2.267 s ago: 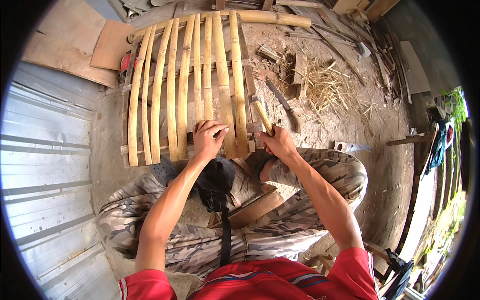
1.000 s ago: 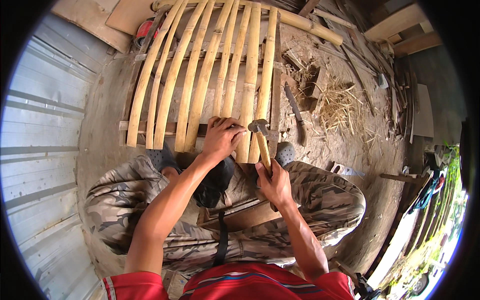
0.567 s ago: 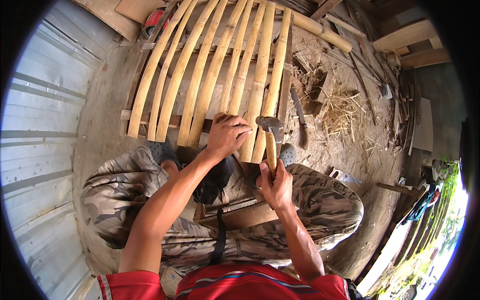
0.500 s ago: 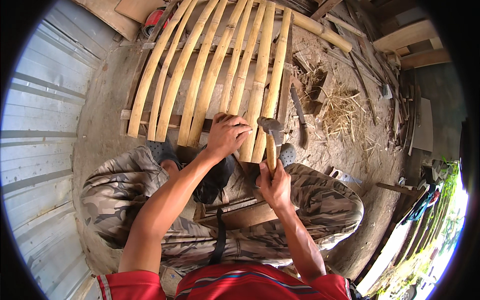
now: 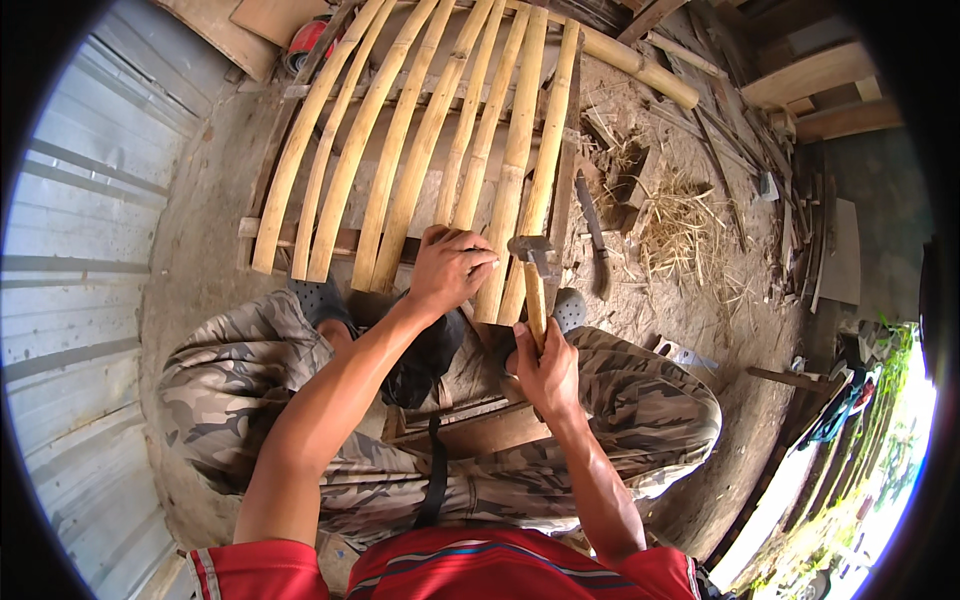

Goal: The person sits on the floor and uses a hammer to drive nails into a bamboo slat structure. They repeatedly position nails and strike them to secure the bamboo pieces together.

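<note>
Several split bamboo slats (image 5: 345, 160) lie side by side across a wooden frame (image 5: 563, 190). My left hand (image 5: 452, 268) rests over the near ends of the slats, its thumb and fingers pinched together above one towards the right. Whatever is between those fingertips is too small to make out. In my right hand (image 5: 548, 372), closed round the wooden handle, is a hammer (image 5: 536, 290). The hammer's dark metal head is over the two rightmost slats, just right of my left fingertips.
A long knife (image 5: 594, 235) lies on the ground right of the frame, near a heap of shavings (image 5: 685, 230). A thick bamboo pole (image 5: 640, 68) is at the far right. Corrugated metal sheeting (image 5: 85, 290) stands on the left. A hand saw (image 5: 685, 352) lies by my right knee.
The hammer head has tilted slightly to the left and lower, closer to the slats. My left hand keeps its pinch at the same slat. The whole view has shifted a little.
</note>
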{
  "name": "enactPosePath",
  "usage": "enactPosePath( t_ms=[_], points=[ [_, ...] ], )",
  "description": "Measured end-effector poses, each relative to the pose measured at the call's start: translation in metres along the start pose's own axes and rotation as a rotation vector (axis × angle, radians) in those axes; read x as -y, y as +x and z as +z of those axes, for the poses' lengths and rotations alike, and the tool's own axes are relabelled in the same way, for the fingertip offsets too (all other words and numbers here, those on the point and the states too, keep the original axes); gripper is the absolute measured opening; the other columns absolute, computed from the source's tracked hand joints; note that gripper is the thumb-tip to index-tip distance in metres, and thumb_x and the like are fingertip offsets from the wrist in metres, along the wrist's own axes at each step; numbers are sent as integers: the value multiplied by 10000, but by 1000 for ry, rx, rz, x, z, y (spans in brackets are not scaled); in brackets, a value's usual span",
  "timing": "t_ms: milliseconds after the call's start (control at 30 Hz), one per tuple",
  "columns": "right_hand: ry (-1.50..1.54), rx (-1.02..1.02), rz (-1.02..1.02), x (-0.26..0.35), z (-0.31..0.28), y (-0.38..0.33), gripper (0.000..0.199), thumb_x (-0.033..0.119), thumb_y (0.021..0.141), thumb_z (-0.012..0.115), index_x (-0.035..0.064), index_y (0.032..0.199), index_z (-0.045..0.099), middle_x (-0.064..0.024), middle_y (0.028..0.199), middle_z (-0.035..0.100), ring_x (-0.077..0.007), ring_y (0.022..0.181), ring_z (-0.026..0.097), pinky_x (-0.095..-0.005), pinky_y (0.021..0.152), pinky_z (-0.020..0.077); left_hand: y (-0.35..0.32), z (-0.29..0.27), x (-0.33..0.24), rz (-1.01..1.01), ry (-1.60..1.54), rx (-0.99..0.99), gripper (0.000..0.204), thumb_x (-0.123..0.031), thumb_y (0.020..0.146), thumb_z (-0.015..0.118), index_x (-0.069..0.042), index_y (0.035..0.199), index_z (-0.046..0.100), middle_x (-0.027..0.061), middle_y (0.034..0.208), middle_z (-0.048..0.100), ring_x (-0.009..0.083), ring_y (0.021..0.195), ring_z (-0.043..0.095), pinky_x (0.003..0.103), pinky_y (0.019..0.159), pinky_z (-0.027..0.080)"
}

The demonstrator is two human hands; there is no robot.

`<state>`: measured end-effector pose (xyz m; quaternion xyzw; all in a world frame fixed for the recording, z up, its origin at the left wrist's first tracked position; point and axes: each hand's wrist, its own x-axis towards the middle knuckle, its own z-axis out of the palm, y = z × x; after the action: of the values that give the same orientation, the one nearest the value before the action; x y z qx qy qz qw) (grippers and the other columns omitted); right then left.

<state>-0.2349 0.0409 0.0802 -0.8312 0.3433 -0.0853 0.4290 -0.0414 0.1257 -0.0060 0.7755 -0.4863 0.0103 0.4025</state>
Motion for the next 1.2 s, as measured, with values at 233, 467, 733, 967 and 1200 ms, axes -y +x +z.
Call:
enactPosePath(
  t_ms=[233, 467, 733, 967, 1200],
  points=[
    [-83, 111, 112, -11, 2, 0, 340, 287, 1025, 639, -26, 911, 573, -141, 610, 654, -260, 560, 696, -377, 533, 511, 2, 0, 3, 7, 16, 19, 81, -189, 863, 761, -159, 922, 808, -38, 991, 719, 164, 954, 666, 393, 969, 402],
    [-98, 53, 98, 22, -21, -2, 393, 326, 1018, 645, -45, 905, 582, -205, 655, 624, -293, 584, 666, -400, 567, 486, 11, 3, 20, -22, -88, 29, 166, -221, 913, 726, -138, 1046, 778, 5, 1044, 729, 211, 1016, 677, 415, 1043, 402],
    [-75, 57, 97, 31, -14, -2, 339, 279, 1012, 647, -42, 934, 573, -287, 686, 625, -503, 729, 663, -455, 549, 480, 97, 13, 32, -138, 310, 178, 705, -644, 943, 545, -194, 1485, 515, 119, 1567, 431, 310, 1473, 340, 556, 1223, 188],
    [-39, 62, 108, 1, 4, -11, 289, 268, 1008, 662, -10, 962, 601, -151, 679, 672, -276, 612, 695, -371, 578, 512, 101, 35, 36, -127, 485, 302, 826, -734, 954, 421, -265, 1620, 288, 102, 1678, 265, 340, 1580, 72, 597, 1254, -22],
    [-35, 17, 58, 38, -10, -9, 220, 230, 1017, 641, 13, 993, 613, -120, 723, 701, -232, 672, 728, -339, 640, 550, 98, 36, 39, -144, 502, 349, 799, -712, 984, 356, -270, 1637, 225, 83, 1683, 259, 352, 1582, 33, 633, 1236, -76]
  ],
)
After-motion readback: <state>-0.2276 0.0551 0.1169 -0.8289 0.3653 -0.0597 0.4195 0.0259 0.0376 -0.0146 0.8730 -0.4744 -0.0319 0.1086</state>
